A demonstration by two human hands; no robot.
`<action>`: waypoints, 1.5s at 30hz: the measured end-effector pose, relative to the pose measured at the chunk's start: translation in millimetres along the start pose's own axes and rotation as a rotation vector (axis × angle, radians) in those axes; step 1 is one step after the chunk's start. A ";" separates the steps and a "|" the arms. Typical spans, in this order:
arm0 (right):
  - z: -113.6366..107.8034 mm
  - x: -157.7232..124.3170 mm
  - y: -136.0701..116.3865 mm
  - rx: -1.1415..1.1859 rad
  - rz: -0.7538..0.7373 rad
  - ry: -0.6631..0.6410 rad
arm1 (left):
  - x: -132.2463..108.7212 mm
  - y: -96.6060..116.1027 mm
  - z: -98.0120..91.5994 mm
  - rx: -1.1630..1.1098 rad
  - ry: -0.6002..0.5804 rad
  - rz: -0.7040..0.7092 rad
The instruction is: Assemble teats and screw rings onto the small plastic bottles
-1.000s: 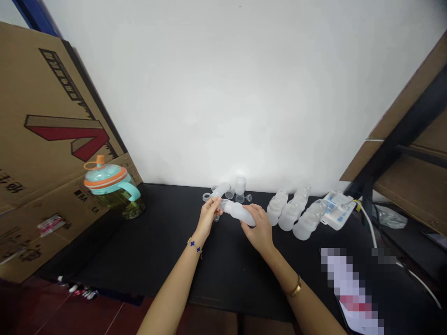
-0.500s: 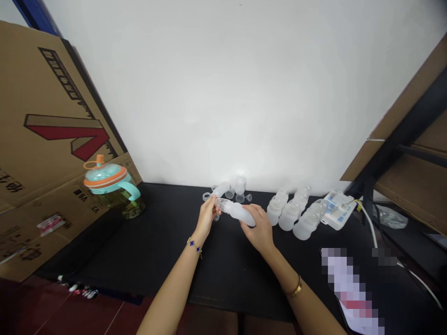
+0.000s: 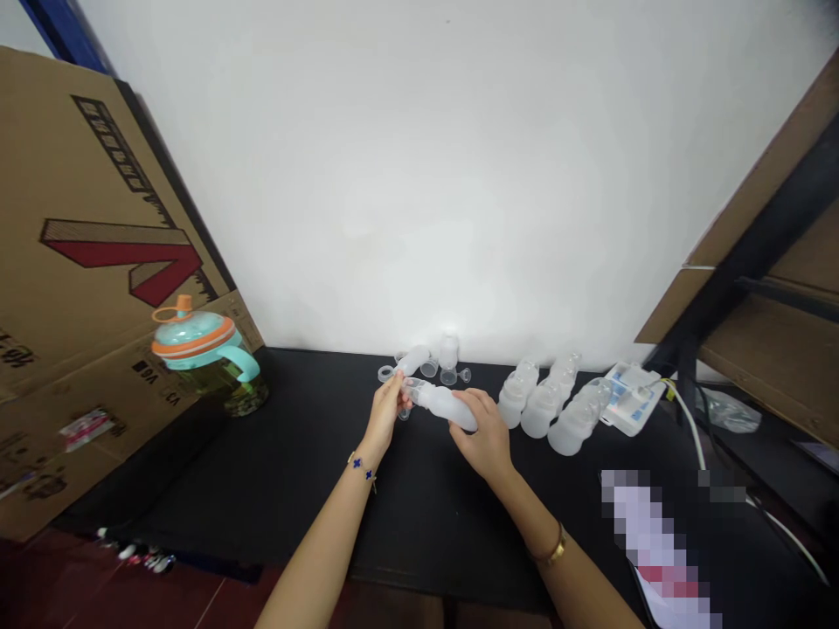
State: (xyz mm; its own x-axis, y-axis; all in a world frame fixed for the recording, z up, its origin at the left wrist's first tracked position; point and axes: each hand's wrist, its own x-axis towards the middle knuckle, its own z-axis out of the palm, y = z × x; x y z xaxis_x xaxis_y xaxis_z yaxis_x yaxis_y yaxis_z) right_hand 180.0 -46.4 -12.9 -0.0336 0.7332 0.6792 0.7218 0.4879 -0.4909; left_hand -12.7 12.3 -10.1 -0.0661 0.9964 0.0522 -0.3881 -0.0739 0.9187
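My right hand (image 3: 483, 432) wraps the body of a frosted silicone baby bottle (image 3: 447, 408), which lies tilted across the space between my hands. My left hand (image 3: 388, 409) pinches the bottle's clear narrow end (image 3: 412, 384). Just behind my left fingers lies a second frosted bottle (image 3: 412, 360). Beyond it are a small upright frosted bottle (image 3: 448, 352) and several small clear cups and rings (image 3: 430, 368). Part of that small cluster is hidden behind my left hand.
Several frosted bottles (image 3: 544, 404) lie in a row on the black table (image 3: 393, 515) to the right, beside a white blister pack (image 3: 630, 399). A teal-and-orange sippy cup (image 3: 200, 345) stands left, before a cardboard box (image 3: 98, 262). A pixelated patch (image 3: 655, 546) covers the front right.
My hands keep their hold on the bottle and barely move. The whole view shifts slightly.
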 end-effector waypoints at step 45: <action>-1.5 0.8 -1.9 -0.011 0.012 0.070 | 6.4 -2.9 -7.0 -0.118 -0.022 -0.175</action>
State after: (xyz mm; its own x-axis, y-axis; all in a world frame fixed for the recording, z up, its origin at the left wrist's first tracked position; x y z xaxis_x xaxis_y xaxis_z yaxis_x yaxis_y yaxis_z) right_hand 179.7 -47.4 -10.6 0.0233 0.7036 0.7103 0.7295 0.4738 -0.4933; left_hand -18.5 18.6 -15.2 0.0315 0.9951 -0.0939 -0.4967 0.0971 0.8625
